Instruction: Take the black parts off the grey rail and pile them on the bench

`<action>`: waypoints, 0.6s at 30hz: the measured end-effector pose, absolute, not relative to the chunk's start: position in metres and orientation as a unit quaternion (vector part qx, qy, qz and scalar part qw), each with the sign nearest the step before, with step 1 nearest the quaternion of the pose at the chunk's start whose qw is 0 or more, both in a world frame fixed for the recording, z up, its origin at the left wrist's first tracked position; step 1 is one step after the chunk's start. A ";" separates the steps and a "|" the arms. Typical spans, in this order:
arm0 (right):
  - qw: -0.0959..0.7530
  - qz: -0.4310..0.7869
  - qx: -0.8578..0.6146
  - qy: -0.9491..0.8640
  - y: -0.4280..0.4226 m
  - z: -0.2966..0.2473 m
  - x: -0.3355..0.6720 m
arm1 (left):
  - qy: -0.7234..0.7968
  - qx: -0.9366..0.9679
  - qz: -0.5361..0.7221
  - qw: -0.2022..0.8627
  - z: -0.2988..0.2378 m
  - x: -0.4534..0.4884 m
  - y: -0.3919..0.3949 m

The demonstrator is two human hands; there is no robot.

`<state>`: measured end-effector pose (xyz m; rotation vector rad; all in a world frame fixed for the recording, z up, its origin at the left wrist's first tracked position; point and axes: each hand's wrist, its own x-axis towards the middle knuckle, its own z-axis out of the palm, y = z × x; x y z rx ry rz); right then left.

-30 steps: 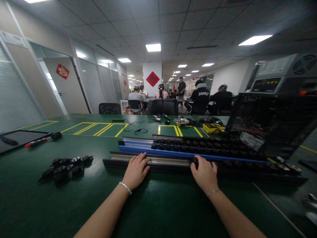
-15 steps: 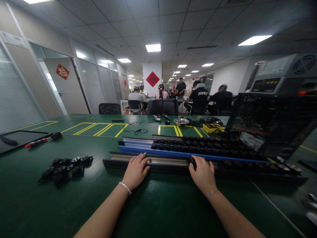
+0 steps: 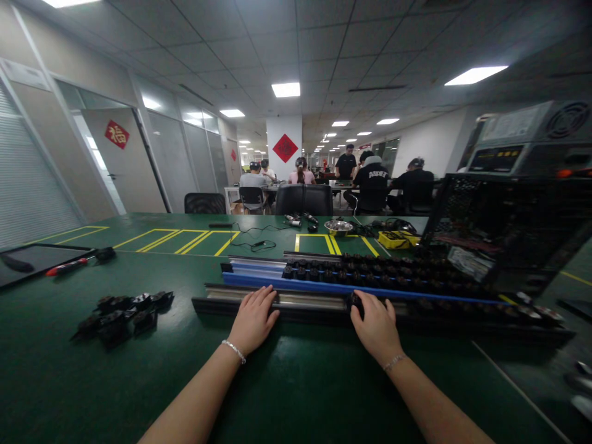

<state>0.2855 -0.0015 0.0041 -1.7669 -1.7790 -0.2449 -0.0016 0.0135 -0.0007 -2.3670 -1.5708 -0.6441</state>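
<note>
A long black rail (image 3: 314,313) with a bare metal channel lies across the green table in front of me. Near its left end my left hand (image 3: 254,316) has its fingers over the channel and its thumb at the front side, gripping it. Farther right, my right hand (image 3: 375,322) pinches a small black part (image 3: 353,301) sitting in the channel; the fingers partly cover it. More black parts line the same rail right of that hand. Behind it runs a blue rail (image 3: 259,279) with black parts in rows. Loose black parts (image 3: 121,314) lie in a pile at left.
An opened computer case (image 3: 504,228) stands at the right. At the table's far side are a metal bowl (image 3: 338,227), a yellow tray (image 3: 396,240) and cables (image 3: 263,245). A red-handled tool (image 3: 67,267) lies at left. Several people sit or stand farther back.
My right hand has shifted slightly left along the rail with the small black part. My left hand stays in place. A standing person in the background has moved right.
</note>
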 end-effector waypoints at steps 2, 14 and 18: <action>0.308 -0.094 -0.666 -0.673 -0.002 0.004 0.285 | -0.537 -0.807 -0.218 0.114 0.000 -0.001 0.013; 0.311 -0.085 -0.647 -0.691 -0.003 0.004 0.283 | -0.532 -0.812 -0.214 0.109 0.000 -0.002 0.013; 0.312 -0.083 -0.638 -0.699 -0.002 0.002 0.283 | -0.533 -0.811 -0.217 0.108 0.000 -0.002 0.013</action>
